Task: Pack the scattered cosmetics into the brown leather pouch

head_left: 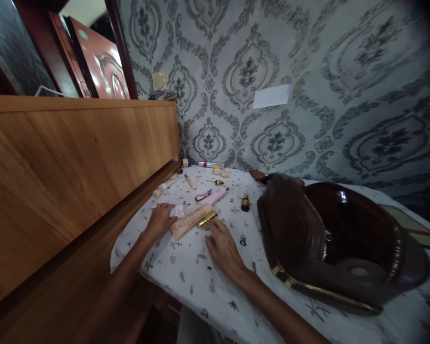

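Note:
My left hand (160, 219) rests at the table's left side, its fingers and thumb closed around a small white box (179, 211) with a pink mark. Beside it lies a beige squeeze tube (190, 221), slanted across the cloth. A shiny gold lipstick tube (208, 219) lies against the squeeze tube's right side. The fingertips of my right hand (222, 246) reach the gold tube's near edge, thumb held apart; no grip shows. Just beyond are a pink tube (215, 196) and a small pinkish item with a dark edge (202, 196).
An open dark brown bag (294, 229) stands on the right. A black and gold lipstick (245, 203) lies left of it. Several cosmetics, including a silver tube (210, 164), lie toward the wall. A wooden cabinet (93, 153) borders the table's left side.

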`<action>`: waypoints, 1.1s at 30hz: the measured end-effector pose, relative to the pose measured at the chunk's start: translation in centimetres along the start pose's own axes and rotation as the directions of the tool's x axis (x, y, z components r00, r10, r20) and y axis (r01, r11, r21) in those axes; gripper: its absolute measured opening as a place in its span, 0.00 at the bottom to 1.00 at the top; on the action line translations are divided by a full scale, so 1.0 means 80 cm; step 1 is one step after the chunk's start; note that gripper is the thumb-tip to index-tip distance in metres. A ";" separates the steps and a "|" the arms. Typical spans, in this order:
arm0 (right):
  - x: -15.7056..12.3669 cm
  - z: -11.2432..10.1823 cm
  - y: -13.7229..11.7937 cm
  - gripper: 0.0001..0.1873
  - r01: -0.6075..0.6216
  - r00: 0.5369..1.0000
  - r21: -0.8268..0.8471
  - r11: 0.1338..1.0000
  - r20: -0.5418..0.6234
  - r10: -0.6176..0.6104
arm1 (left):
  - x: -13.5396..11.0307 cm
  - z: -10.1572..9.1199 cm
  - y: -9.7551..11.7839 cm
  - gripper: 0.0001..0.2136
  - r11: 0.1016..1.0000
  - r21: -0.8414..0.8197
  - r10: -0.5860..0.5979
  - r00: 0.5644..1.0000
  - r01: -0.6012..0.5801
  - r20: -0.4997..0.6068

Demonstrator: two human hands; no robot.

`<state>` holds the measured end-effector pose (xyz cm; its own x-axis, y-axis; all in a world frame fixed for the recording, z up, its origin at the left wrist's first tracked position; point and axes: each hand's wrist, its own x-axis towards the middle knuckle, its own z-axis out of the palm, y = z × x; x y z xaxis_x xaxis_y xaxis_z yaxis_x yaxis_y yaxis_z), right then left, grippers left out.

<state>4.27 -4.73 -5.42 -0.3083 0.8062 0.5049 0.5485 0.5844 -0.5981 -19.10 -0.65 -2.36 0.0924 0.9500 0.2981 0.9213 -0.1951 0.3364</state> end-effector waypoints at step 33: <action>0.013 0.028 0.050 0.24 -0.029 0.992 -0.071 0.997 -0.121 0.021 | 0.164 0.066 -0.037 0.13 0.554 -0.674 -0.500 0.843 0.489 0.199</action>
<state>4.41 -1.31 -8.69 -0.2007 0.8010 0.5640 0.6112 0.5523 -0.5669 -18.63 13.70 -4.14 -0.3078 0.9467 -0.0952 0.3011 0.1918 0.9341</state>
